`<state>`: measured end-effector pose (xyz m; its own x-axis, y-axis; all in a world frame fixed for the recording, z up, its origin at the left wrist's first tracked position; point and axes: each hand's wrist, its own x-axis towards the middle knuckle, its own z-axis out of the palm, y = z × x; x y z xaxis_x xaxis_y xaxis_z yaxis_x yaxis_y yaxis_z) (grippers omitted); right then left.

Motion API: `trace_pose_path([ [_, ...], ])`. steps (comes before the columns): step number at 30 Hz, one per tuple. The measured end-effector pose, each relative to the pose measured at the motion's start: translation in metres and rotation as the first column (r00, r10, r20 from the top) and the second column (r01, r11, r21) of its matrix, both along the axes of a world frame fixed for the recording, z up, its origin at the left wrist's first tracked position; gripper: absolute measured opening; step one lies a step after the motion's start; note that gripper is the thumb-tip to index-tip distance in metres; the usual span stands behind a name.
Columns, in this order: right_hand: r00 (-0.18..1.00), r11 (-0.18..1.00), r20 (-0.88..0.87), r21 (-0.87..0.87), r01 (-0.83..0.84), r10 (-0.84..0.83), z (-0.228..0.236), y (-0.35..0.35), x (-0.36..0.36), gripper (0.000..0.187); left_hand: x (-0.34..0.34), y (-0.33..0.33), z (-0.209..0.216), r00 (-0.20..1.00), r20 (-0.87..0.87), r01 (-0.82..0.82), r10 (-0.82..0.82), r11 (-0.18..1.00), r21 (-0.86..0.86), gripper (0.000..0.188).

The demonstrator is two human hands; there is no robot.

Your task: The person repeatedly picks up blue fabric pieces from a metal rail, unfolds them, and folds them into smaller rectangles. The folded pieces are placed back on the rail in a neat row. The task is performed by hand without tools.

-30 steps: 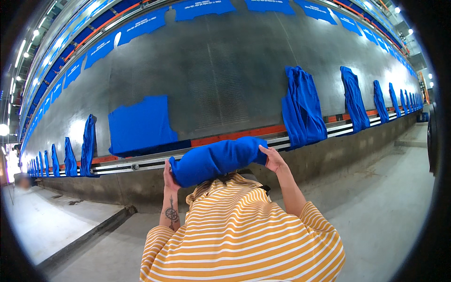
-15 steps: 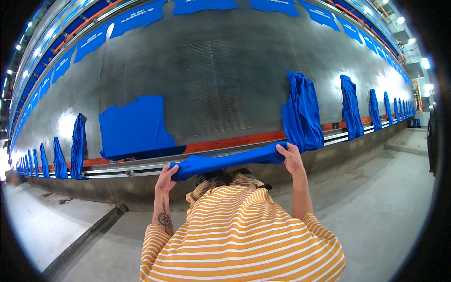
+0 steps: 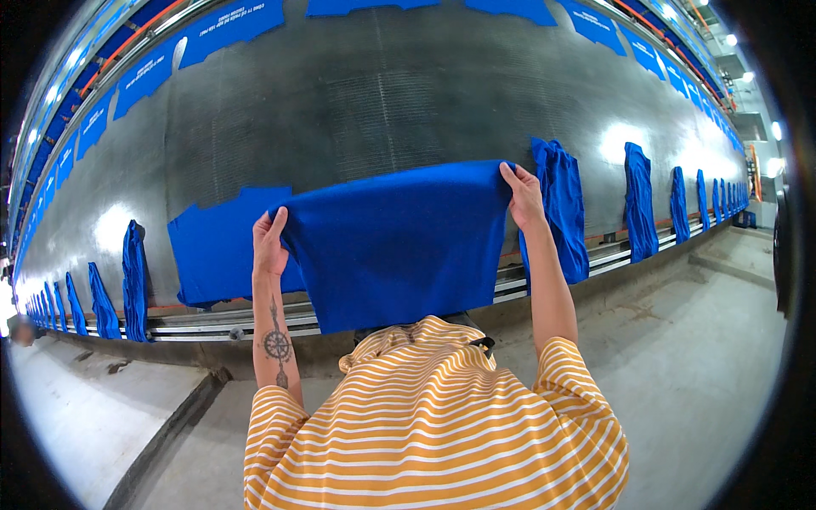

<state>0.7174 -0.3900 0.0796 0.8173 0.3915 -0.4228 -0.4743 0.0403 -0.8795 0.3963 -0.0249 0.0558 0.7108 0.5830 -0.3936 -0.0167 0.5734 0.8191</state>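
I hold a blue cloth [image 3: 399, 246] spread out flat in front of me, raised against a dark grey wall [image 3: 374, 93]. My left hand [image 3: 270, 242], on a forearm with a compass tattoo, grips the cloth's upper left corner. Its upper right corner is pinched in my right hand [image 3: 523, 197], which is a little higher. The cloth hangs down over the collar of my yellow-and-white striped shirt [image 3: 433, 425].
Another blue cloth [image 3: 208, 255] lies flat on the wall to the left. Several blue cloths hang bunched along a metal rail [image 3: 195, 323], such as one on the right [image 3: 561, 208] and one on the left [image 3: 134, 268]. A concrete floor [image 3: 705, 340] lies below.
The cloth was a bunched roll held low between my hands. Both hands have risen and moved apart, and the cloth now hangs open as a flat sheet.
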Motion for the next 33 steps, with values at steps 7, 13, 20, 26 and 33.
trace_pose_path([
  [7,1.000,0.998,0.004,-0.064,-0.026,0.026,-0.038,0.011,0.029,0.016,0.027,0.007,-0.027,0.999,-0.023,-0.037,0.038,0.999,0.034,0.023],
  [13,0.998,0.984,0.012,-0.170,-0.054,0.056,-0.105,0.003,0.027,0.020,0.021,-0.003,-0.101,0.990,-0.138,-0.023,0.022,1.000,-0.006,0.039],
  [20,0.997,0.938,-0.013,-0.339,-0.077,0.077,-0.119,-0.004,0.012,0.028,0.003,-0.025,-0.126,0.972,-0.219,-0.054,0.089,0.985,0.162,0.051],
  [26,0.981,0.966,0.164,-0.251,-0.060,0.103,-0.099,-0.004,0.005,0.028,0.007,-0.036,-0.085,0.928,-0.370,0.118,0.028,0.923,0.366,0.058],
  [33,0.958,0.916,0.024,-0.298,-0.268,0.287,-0.111,-0.015,0.012,0.023,0.003,-0.028,-0.097,0.932,-0.357,0.203,-0.059,0.901,0.382,0.045],
])
